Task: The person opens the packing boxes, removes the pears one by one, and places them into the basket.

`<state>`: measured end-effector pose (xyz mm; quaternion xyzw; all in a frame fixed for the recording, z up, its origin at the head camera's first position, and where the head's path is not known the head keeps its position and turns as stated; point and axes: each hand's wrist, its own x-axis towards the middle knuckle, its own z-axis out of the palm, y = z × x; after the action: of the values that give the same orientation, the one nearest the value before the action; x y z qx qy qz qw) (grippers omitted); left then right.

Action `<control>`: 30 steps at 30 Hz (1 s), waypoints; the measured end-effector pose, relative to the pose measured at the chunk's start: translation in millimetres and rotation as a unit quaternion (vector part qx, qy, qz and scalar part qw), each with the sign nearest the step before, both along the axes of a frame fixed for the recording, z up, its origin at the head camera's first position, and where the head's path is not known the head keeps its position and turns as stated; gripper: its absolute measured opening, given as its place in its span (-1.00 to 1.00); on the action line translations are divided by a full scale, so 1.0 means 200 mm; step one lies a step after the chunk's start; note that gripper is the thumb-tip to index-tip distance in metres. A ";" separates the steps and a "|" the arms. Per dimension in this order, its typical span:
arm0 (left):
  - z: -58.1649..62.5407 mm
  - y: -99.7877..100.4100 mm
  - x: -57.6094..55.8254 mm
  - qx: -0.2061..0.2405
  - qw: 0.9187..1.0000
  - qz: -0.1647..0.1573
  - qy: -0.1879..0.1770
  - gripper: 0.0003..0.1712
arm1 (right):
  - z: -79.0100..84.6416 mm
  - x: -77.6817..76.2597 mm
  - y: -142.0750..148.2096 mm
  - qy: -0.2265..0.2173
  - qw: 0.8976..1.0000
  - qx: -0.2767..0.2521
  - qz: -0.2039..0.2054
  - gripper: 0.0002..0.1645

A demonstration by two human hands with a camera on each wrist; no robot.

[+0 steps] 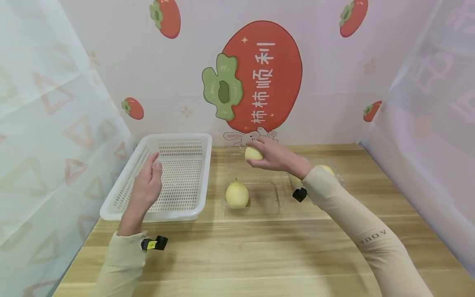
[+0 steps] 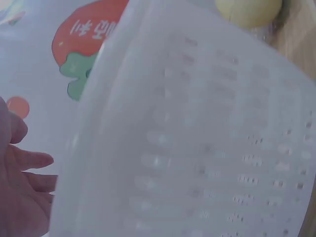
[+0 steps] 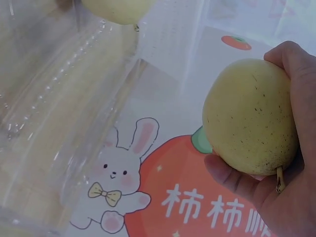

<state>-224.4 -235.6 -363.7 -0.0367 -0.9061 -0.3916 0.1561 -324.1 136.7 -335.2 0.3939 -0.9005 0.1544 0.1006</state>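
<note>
My right hand [image 1: 272, 154] grips a pale yellow pear [image 3: 252, 116], thumb on one side and fingers curled round the other. Brown specks and a short stem show on the pear in the right wrist view. It is held above the back part of a clear plastic clamshell box [image 1: 259, 206]. A second pear [image 1: 236, 195] sits in the left part of that box, stem up. My left hand [image 1: 146, 183] holds nothing; its fingers are relaxed, and it overlaps the left side of a white perforated plastic basket [image 1: 182, 181] in the head view.
Another pear [image 1: 326, 170] lies at the right, partly hidden behind the right forearm, with clear plastic around it. The wooden table [image 1: 237, 255] meets a printed backdrop [image 1: 326, 103] at the back. Side sheets [image 1: 44, 123] rise at left and right.
</note>
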 end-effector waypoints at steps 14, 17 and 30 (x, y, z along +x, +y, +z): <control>-0.03 -0.20 -0.02 -0.095 0.994 0.051 0.029 -0.34 | 0.08 -0.06 -0.13 -0.019 1.000 0.010 -0.001 -0.36; -0.05 -0.24 -0.03 -0.119 0.991 0.054 0.031 -0.34 | 0.10 -0.07 -0.17 -0.023 1.000 0.015 0.004 -0.34; -0.16 -0.43 -0.03 -0.214 0.975 0.046 -0.024 -0.27 | 0.15 -0.10 -0.38 -0.043 0.999 0.020 0.001 -0.37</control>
<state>-230.1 -322.6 -395.7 -0.0182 -0.9731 -0.1814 0.1411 -345.0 60.6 -305.5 0.3901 -0.9063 0.1534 0.0539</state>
